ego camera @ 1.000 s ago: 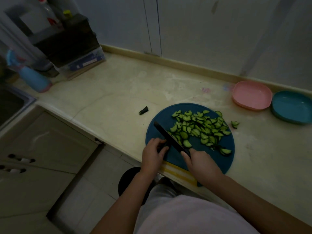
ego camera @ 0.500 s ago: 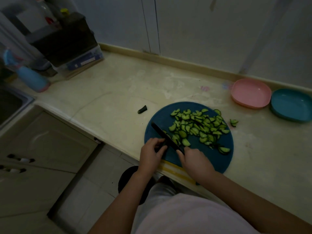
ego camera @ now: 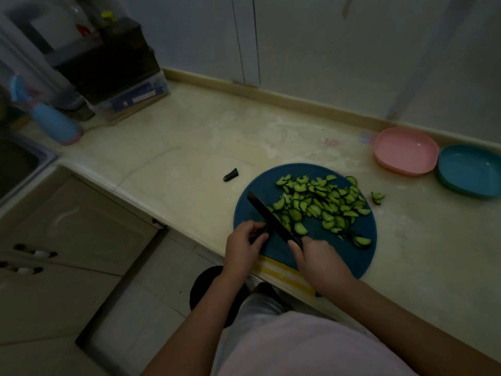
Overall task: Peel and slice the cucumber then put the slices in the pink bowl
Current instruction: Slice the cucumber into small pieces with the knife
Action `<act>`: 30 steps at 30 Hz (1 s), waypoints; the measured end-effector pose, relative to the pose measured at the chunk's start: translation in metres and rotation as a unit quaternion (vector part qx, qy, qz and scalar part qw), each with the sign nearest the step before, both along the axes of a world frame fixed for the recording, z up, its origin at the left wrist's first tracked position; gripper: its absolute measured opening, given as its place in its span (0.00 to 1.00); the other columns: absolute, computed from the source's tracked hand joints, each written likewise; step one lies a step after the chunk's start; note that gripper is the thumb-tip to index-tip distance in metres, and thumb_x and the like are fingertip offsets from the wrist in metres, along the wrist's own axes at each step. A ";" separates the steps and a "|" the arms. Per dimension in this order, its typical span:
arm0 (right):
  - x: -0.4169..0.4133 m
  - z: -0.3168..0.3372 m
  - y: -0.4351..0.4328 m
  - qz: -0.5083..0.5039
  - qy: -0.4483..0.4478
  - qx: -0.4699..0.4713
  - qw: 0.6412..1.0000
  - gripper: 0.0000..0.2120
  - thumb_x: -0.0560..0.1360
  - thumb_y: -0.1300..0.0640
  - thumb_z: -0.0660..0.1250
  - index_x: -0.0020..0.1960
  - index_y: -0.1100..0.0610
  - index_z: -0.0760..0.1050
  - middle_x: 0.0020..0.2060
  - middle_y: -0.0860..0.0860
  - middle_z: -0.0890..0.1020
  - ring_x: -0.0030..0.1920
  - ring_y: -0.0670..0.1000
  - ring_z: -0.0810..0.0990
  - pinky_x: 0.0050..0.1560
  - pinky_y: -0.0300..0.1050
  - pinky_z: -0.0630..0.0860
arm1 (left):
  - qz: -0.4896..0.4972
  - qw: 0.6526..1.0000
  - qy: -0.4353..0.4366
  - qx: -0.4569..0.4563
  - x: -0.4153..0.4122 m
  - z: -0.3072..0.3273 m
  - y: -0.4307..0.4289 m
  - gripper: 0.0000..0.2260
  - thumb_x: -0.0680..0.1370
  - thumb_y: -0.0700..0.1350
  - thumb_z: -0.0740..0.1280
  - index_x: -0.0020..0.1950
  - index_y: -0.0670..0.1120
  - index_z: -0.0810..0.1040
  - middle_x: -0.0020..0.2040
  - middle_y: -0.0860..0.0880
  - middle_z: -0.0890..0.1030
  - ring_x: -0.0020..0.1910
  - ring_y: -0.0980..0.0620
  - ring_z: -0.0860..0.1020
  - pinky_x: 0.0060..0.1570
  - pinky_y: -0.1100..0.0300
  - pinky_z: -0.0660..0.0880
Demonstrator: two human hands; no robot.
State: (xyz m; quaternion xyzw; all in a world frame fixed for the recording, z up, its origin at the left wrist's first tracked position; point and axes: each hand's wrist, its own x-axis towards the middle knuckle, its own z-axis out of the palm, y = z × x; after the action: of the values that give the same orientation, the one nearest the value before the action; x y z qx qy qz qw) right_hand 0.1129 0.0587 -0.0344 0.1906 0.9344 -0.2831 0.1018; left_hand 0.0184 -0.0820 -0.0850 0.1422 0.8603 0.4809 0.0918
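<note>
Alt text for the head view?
A right hand holds a black knife over a round blue cutting board heaped with cucumber slices, while the left hand pinches a dark cucumber end beside the blade. The pink bowl, empty, and a teal bowl sit at far right.

Pale countertop (ego camera: 189, 137) carrying a teal bowl (ego camera: 470, 170) at far right and, at far left, a blue spray bottle (ego camera: 53, 123) with a pink base near a black box (ego camera: 108, 63) stacked on a clear container (ego camera: 130, 96). A metal sink (ego camera: 19, 161) occupies the left end. Below the counter, cabinet fronts (ego camera: 76, 226) with dark handles (ego camera: 35, 252) meet a tiled floor (ego camera: 135, 308).
</note>
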 end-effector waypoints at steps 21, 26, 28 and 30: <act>-0.004 -0.002 -0.003 0.011 -0.012 0.002 1.000 0.18 0.81 0.45 0.51 0.44 0.57 0.69 0.33 0.51 0.73 0.35 0.53 0.73 0.33 0.44 0.65 | -0.010 1.000 0.016 -0.011 -0.001 0.001 -0.001 0.07 0.72 0.39 0.72 0.49 0.43 0.80 0.45 0.52 0.79 0.44 0.59 0.79 0.47 0.71 0.74; -0.011 -0.007 -0.006 0.021 -0.021 0.018 0.999 0.17 0.81 0.45 0.51 0.43 0.56 0.67 0.41 0.57 0.79 0.42 0.57 0.78 0.34 0.44 0.65 | -0.014 1.000 0.016 -0.009 -0.001 0.001 0.000 0.07 0.72 0.39 0.72 0.50 0.43 0.80 0.45 0.51 0.78 0.44 0.61 0.77 0.47 0.73 0.73; -0.008 -0.009 -0.006 0.015 -0.020 0.023 0.999 0.17 0.81 0.45 0.51 0.44 0.57 0.68 0.40 0.56 0.79 0.42 0.56 0.78 0.34 0.44 0.65 | -0.011 1.000 0.011 -0.004 -0.001 0.001 -0.001 0.08 0.72 0.39 0.72 0.50 0.44 0.80 0.45 0.51 0.78 0.44 0.62 0.77 0.47 0.74 0.72; -0.005 -0.009 -0.004 0.003 -0.017 0.023 1.000 0.18 0.81 0.45 0.51 0.44 0.58 0.69 0.37 0.55 0.76 0.40 0.55 0.78 0.34 0.43 0.65 | -0.009 1.000 0.006 0.004 -0.001 0.001 -0.001 0.08 0.72 0.38 0.72 0.51 0.44 0.81 0.45 0.52 0.78 0.44 0.64 0.77 0.46 0.74 0.72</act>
State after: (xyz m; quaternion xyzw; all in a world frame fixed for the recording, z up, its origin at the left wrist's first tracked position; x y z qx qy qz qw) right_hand 0.1076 0.0544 -0.0439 0.1951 0.9394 -0.2578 0.1146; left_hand 0.0178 -0.0827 -0.0843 0.1529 0.8573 0.4831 0.0907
